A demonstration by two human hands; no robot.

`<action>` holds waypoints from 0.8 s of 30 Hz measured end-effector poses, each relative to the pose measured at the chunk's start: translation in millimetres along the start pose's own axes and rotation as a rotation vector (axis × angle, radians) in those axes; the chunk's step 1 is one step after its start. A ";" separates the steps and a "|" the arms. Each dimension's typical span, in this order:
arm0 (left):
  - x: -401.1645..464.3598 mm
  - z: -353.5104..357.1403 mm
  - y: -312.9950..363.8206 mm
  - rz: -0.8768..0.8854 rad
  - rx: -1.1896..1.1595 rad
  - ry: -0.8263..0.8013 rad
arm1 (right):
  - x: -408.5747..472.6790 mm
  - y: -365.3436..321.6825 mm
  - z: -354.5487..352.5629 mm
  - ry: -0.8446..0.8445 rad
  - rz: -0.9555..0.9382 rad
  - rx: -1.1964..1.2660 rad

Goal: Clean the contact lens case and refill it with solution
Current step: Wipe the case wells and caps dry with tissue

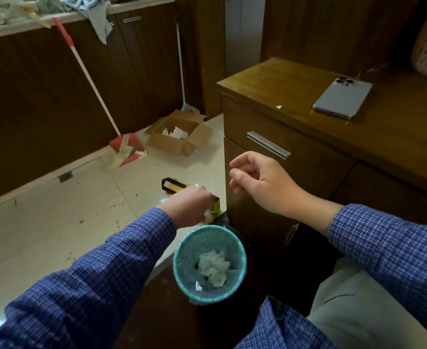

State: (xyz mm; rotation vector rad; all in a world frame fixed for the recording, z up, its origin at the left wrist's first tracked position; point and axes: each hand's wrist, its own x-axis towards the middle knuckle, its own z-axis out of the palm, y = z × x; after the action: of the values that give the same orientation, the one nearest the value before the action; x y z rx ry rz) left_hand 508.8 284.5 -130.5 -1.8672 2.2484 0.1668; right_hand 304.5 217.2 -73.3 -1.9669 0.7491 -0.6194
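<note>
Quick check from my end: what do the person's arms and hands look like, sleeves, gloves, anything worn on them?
Both arms wear long sleeves of a blue and white small-check woven shirt fabric, with cuffs ending at the wrists. The left hand and right hand are bare: no gloves. No rings, watch or bracelet show on the parts visible in the head view. The same checked fabric appears at the bottom edge of the frame.

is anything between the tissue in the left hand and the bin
Nothing visible. The left hand grips a white tissue just beyond the bin's rim, whose mouth is open, with only crumpled tissue inside.
</note>
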 end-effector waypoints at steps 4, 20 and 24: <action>2.2 -1.7 0.1 -0.011 -0.025 0.012 | -0.1 4.1 -4.4 -0.002 -0.003 -0.012; 18.1 -145.7 42.6 0.046 -1.466 0.517 | -34.6 -35.8 -109.9 0.222 -0.056 -0.092; 57.4 -190.5 107.7 0.268 -1.622 0.436 | -69.7 -46.7 -176.9 0.313 -0.057 -0.105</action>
State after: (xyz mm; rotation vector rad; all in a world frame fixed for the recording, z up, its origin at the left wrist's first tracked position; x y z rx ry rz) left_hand 375.8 207.7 35.6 -2.1077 2.8363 2.4103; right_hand 148.4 183.8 40.2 -2.0163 0.9341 -0.9546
